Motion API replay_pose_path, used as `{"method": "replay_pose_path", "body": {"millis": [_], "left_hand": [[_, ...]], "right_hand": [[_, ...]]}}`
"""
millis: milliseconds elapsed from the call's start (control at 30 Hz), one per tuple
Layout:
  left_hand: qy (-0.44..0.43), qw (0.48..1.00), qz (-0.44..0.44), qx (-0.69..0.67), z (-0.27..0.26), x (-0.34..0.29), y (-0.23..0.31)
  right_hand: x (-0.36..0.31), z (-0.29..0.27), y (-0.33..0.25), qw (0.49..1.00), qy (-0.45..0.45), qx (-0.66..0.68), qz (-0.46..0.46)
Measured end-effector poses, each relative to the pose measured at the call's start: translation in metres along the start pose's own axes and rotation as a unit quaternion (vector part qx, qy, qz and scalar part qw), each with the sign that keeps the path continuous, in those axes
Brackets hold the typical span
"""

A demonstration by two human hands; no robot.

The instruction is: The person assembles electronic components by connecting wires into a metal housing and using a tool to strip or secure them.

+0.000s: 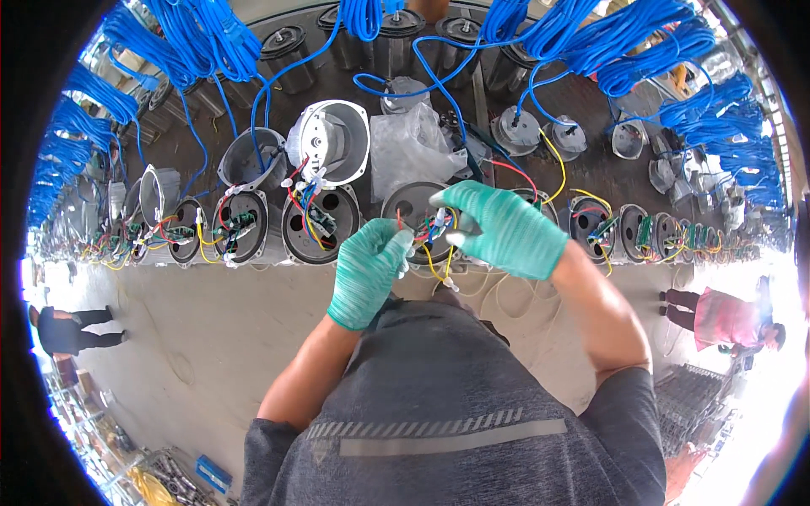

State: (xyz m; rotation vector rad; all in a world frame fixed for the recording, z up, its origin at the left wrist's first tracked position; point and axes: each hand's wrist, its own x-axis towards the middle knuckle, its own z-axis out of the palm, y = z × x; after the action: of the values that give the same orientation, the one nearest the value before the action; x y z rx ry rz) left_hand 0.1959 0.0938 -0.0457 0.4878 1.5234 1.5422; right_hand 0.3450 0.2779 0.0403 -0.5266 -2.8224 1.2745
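My left hand (pixel 369 268), in a green glove with pale fingertips, pinches a thin red wire (pixel 400 218) at the near edge of a round grey metal housing (pixel 407 199). To its right is my right hand (pixel 504 229), gloved alike, its thumb and forefinger apart beside a bundle of coloured wires (pixel 437 226) at that housing. Yellow wires (pixel 433 263) with a white connector (pixel 450 285) hang over the bench edge below. Farther left stands an open housing (pixel 321 228) with wires and white connectors. My right fingers partly cover the wire bundle.
A larger grey casing (pixel 336 142) and a clear plastic bag (pixel 412 152) lie beyond my hands. Several similar housings line the bench edge both ways. Blue cable coils (pixel 624 51) hang around the far side. Two people (pixel 76 329) (pixel 717 319) stand on the floor at either side.
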Motion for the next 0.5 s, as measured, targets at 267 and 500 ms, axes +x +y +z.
{"method": "replay_pose_path", "body": {"millis": [267,500], "left_hand": [[-0.018,1.0,0.01,-0.001,-0.008,0.002,-0.002],[-0.036,0.999,0.01,0.0,-0.007,0.007,0.004]], "right_hand": [[-0.015,0.03,0.011,0.991,0.068,0.1,0.055],[-0.033,0.042,0.024,0.925,0.106,0.362,0.049]]}}
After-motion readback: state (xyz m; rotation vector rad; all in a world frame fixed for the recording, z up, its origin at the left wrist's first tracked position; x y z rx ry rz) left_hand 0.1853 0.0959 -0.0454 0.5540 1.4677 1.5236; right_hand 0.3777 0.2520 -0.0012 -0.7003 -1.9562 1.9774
